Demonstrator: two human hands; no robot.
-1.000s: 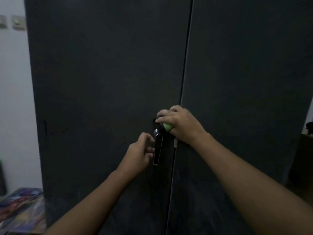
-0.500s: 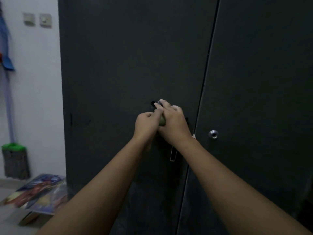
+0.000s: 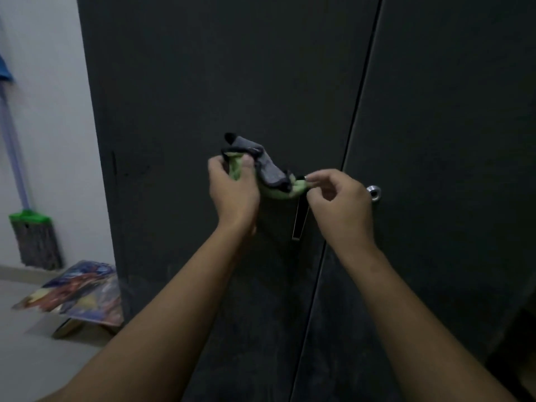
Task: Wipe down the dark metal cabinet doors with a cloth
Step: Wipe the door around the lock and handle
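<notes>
You're readying the cloth (image 3: 262, 169), stretched between your hands before the cabinet doors (image 3: 220, 82): left hand (image 3: 232, 192) grips one end, right hand (image 3: 338, 204) pinches the other. Next, press it flat and wipe.

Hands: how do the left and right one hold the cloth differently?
The left hand grips a bunched part of the cloth; the right hand only pinches a green end with fingertips. The left hand sits slightly higher than the right hand. Both hold the same cloth.
</notes>
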